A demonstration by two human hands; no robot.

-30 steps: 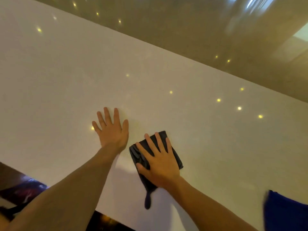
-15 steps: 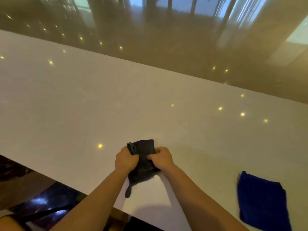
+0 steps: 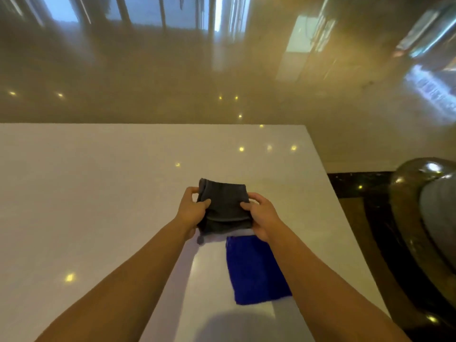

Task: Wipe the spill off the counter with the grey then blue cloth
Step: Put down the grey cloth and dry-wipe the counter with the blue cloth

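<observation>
We have the grey cloth pinched between both hands, folded into a thick pad and lifted a little above the white counter. Our left hand clamps its left edge, thumb on top, and our right hand clamps its right edge the same way, so the two hands sit apart by the width of the fold. A loose corner of the grey cloth droops below our left hand toward the counter.

Taking the blue cloth as our landmark: it lies flat on the counter, nearer to us than the grey cloth, with its far edge just under the grey cloth's near edge. Its long axis runs from that far edge back toward us, leaning slightly to the right. Our right forearm crosses over its right side, so our right hand is the nearer one to it; our left hand sits up and to the left of its far-left corner. The counter's right edge lies well to the right of the blue cloth, and the open counter lies to its left.

We see no wet patch from here; glare and reflected lights could hide one. We judge the grey cloth's turn is closing, and the switch means drawing our right hand back and down onto the blue cloth.
</observation>
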